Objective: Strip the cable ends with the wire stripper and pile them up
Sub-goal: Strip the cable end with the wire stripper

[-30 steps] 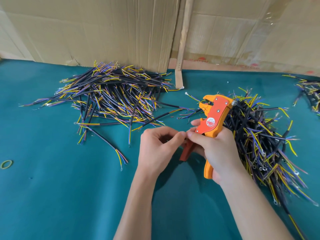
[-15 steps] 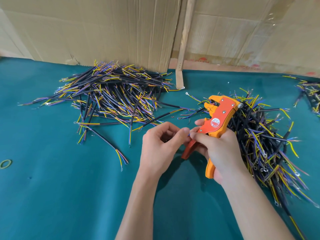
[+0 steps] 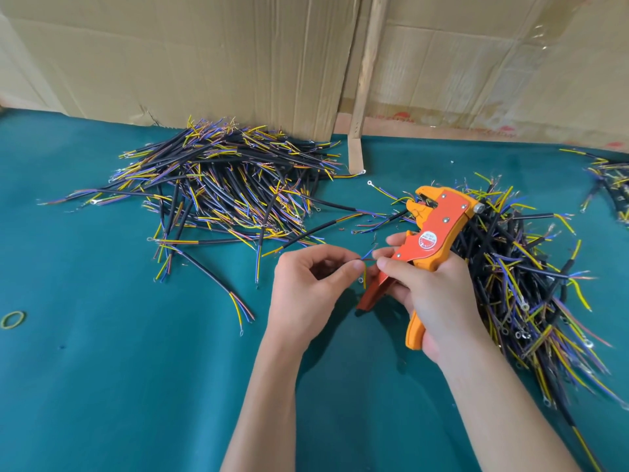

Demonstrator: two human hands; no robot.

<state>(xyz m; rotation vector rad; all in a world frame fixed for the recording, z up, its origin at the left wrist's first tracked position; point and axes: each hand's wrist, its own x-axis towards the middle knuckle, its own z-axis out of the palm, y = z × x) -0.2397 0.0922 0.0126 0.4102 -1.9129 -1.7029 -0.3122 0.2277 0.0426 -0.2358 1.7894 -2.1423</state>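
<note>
**wirenerd:** Going left to right: a yellow-green rubber band [image 3: 13, 319] sits alone on the green worktop [image 3: 102, 386]. Then there's the big left pile [image 3: 221, 189] of black cables with yellow, blue and red cores fanned out, up against the cardboard [image 3: 204, 56]. In the middle, the left hand [image 3: 306, 287] has its fingers curled, thumb and forefinger pinching the thin cores [image 3: 366, 264] of one cable.

**bench_gremlin:** And the right one?

**wirenerd:** The right hand [image 3: 439, 301] is wrapped round the handles of the orange wire stripper [image 3: 432, 233], nose pointing up and away, while its thumb and fingertip also pinch at those same cores. Behind it is the right pile [image 3: 517, 267], with a few more cables [image 3: 609, 185] at the far right edge.

**bench_gremlin:** What's different from a second ago?

**wirenerd:** A second ago the two hands were pressed together and the wire was hidden between them. Now they've parted slightly and you can see a blue core and a yellow one with a ring terminal [image 3: 360, 279] hanging down. The stripper has drifted a bit to the right too.

**bench_gremlin:** So, mid-strip?

**wirenerd:** My guess is they're separating the cores to feed one into the stripper. Nothing is in the tool's mouth yet, so this cable isn't ready for a pile. Can't tell which pile is the finished one.
</note>
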